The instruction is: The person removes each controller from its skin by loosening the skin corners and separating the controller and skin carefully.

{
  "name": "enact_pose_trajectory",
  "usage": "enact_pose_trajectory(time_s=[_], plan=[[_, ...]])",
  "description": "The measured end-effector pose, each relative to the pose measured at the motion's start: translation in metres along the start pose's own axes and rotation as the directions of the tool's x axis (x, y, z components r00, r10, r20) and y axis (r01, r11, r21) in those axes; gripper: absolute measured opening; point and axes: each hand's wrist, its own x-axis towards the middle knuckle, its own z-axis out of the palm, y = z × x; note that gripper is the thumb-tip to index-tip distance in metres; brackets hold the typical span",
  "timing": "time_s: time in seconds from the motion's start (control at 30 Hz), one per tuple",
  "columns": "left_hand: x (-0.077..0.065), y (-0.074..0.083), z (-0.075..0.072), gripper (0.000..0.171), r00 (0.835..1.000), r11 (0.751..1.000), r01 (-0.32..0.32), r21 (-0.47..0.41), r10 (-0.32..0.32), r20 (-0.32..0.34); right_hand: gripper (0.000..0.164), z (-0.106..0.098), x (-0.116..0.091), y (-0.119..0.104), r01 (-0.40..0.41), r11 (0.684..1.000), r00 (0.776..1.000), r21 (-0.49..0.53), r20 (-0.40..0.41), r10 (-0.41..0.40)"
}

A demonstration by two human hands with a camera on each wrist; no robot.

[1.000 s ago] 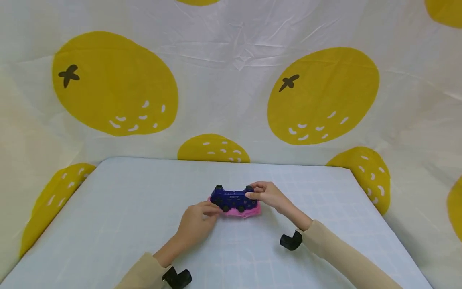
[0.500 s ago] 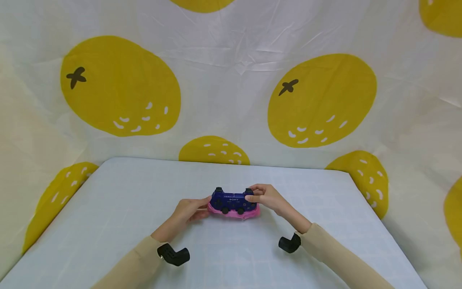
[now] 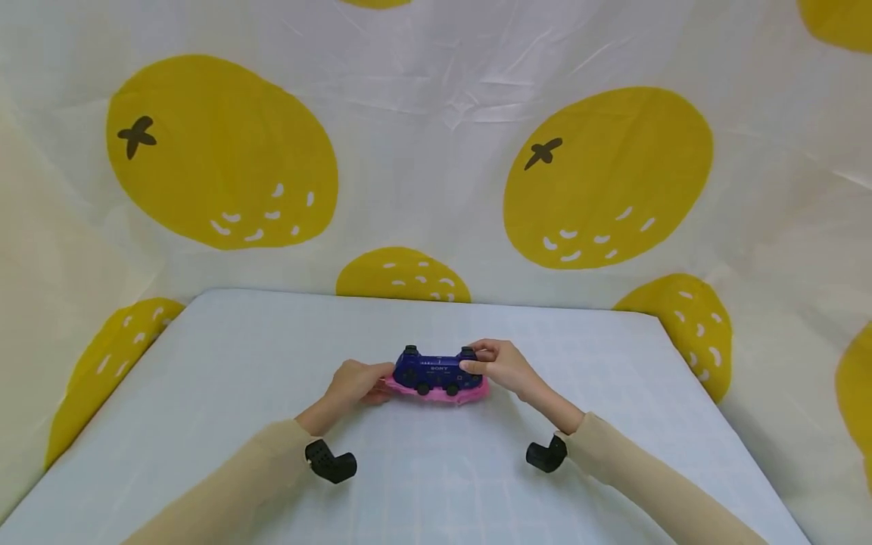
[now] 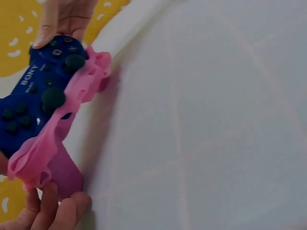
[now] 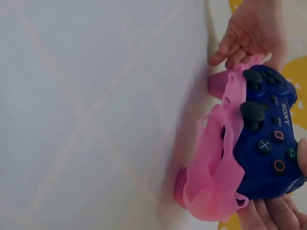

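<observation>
A dark blue game controller (image 3: 434,371) marked SONY is held near the middle of the table, its face towards me. A pink silicone cover (image 5: 213,184) is partly on it, bunched along the lower side and over the grips. My right hand (image 3: 506,369) grips the controller's right end, thumb on the face and fingers behind. At the other end my left hand (image 3: 354,384) pinches the pink cover, thumb above and fingers beneath. In the left wrist view, these fingers (image 4: 50,206) touch the cover's grip. The controller's back is hidden.
A pale blue checked cloth (image 3: 436,484) covers the table. Behind and beside it hangs a white curtain (image 3: 422,166) with big yellow fruit prints. A black wrist camera (image 3: 331,462) sits at the left sleeve, another black camera (image 3: 547,454) at the right.
My left hand has moved from the controller's lower left corner out to its left end and now holds the pink cover there. The right hand keeps its grip almost unmoved.
</observation>
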Motion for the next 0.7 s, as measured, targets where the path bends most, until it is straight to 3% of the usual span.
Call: enact_pose_trajectory(time_s=[0.27, 0.4, 0.53, 0.7], plan=[[0.003, 0.004, 0.002, 0.033, 0.999, 0.998, 0.013, 0.055, -0.015, 0.046, 0.046, -0.002, 0.001, -0.001, -0.002, 1.000, 1.000, 0.005, 0.015, 0.002], [0.005, 0.001, 0.002, 0.027, 0.999, 0.998, -0.010, 0.057, 0.007, 0.046, 0.046, -0.002, 0.000, 0.000, 0.001, 1.000, 0.999, 0.004, 0.034, -0.001], [-0.003, -0.006, 0.002, 0.026, 0.993, 0.991, -0.107, 0.076, 0.110, -0.034, 0.049, -0.003, 0.002, 0.000, -0.001, 1.000, 0.999, -0.015, 0.048, 0.002], [-0.010, -0.006, 0.002, 0.021, 0.958, 0.955, -0.252, 0.157, 0.269, -0.099, 0.051, -0.005, 0.010, -0.002, 0.008, 1.000, 0.998, -0.001, 0.063, -0.008]])
